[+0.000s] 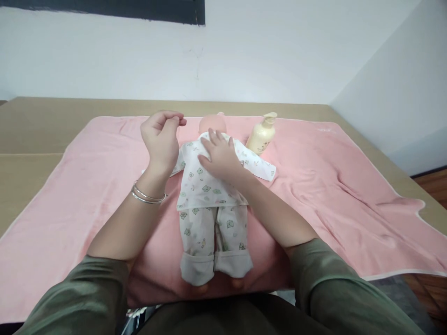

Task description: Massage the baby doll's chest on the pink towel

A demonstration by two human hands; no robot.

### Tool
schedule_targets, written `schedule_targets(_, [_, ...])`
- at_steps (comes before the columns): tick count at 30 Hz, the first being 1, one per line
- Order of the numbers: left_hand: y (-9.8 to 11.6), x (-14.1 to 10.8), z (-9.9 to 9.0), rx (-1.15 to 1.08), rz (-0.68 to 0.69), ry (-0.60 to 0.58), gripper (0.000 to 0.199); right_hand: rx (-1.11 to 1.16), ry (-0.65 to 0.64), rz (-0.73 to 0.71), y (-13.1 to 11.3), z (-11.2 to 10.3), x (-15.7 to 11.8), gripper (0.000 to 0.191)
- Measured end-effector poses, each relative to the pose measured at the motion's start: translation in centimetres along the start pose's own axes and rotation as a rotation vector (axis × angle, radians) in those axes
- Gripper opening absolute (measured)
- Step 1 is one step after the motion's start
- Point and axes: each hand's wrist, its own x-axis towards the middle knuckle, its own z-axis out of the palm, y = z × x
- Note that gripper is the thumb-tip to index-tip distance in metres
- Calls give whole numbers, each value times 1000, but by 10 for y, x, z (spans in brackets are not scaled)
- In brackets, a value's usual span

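A baby doll [213,124] in a white long-sleeved top [200,186] and matching trousers [197,232] with small green animal prints lies stretched out, its head away from me. No face shows on it. My right hand [221,156] rests flat on the upper part of the top, fingers spread. Over the doll's left-side sleeve, my left hand [162,137] is raised with fingers curled against the thumb; nothing shows in them. Two silver bangles [148,195] circle that wrist. A cream pump bottle [261,135] stands just beyond the right-side sleeve, leaning slightly.
A pink blanket [314,186] with a pale edge covers much of the wooden table [35,125], wrinkled at the right. Behind the table rises a white wall [261,56], with a dark panel [139,9] at the upper left.
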Motion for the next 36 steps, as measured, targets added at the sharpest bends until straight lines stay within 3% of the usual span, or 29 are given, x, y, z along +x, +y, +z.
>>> schedule_targets(4, [6,-1,0,-13,10,31,17,-16,-33,-28,-4,2,-2,55])
schedule_targets(9, [20,-10,4,-150,-40,46,20,75,237,30,12,-39,-2,51])
schedule_targets(13, [29,-19,21,-234,-273,-105,17,91,465,67,44,-79,-8,56])
schedule_targets(17, [23,-6,58,-253,-442,-350,49,27,593,131,92,-94,-6,63])
schedule_targets(22, [-2,41,125,-182,-329,-456,68,38,577,140,139,-85,8,70])
schedule_targets(27, [-26,63,178,-82,-340,-533,59,92,471,115,139,-82,10,72])
schedule_targets(31, [-44,53,192,-117,-316,-519,65,105,397,88,128,-78,12,76])
schedule_targets(36, [-51,43,187,-79,-275,-486,59,69,409,72,126,-64,20,82])
